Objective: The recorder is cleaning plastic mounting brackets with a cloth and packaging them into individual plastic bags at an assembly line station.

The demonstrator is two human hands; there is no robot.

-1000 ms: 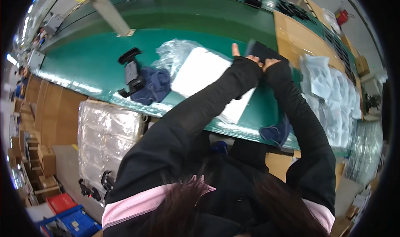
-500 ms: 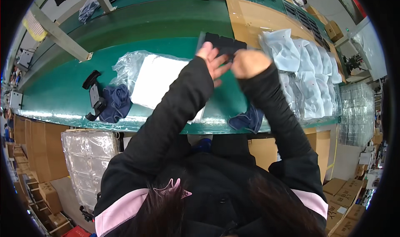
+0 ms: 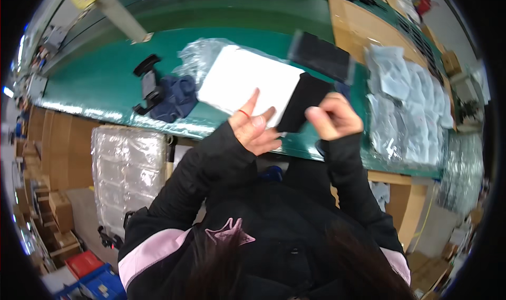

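Observation:
A black flat piece [image 3: 305,102], cloth-like or a sheet, hangs over the near edge of the table between my hands. My right hand [image 3: 337,116] is closed, thumb against fingers, at the piece's right edge. My left hand [image 3: 254,127] has its fingers apart, close to the piece's lower left corner; whether it touches there I cannot tell. Beyond them lies a stack of white sheets [image 3: 247,81], partly covered by the black piece. A dark rectangular panel in clear plastic [image 3: 322,56] rests farther back on the green table [image 3: 95,97].
Left of the white stack are crumpled clear plastic [image 3: 203,55], a dark blue cloth [image 3: 176,97] and a black clamp-like holder [image 3: 149,84]. Pale wrapped packets [image 3: 406,105] lie in rows at the right, beside a cardboard sheet [image 3: 363,28]. A metal post [image 3: 124,15] stands at the back left.
My head view has shifted. Both hands have come back toward me from the dark panel, which now lies apart from them. The black flat piece now shows at my right hand.

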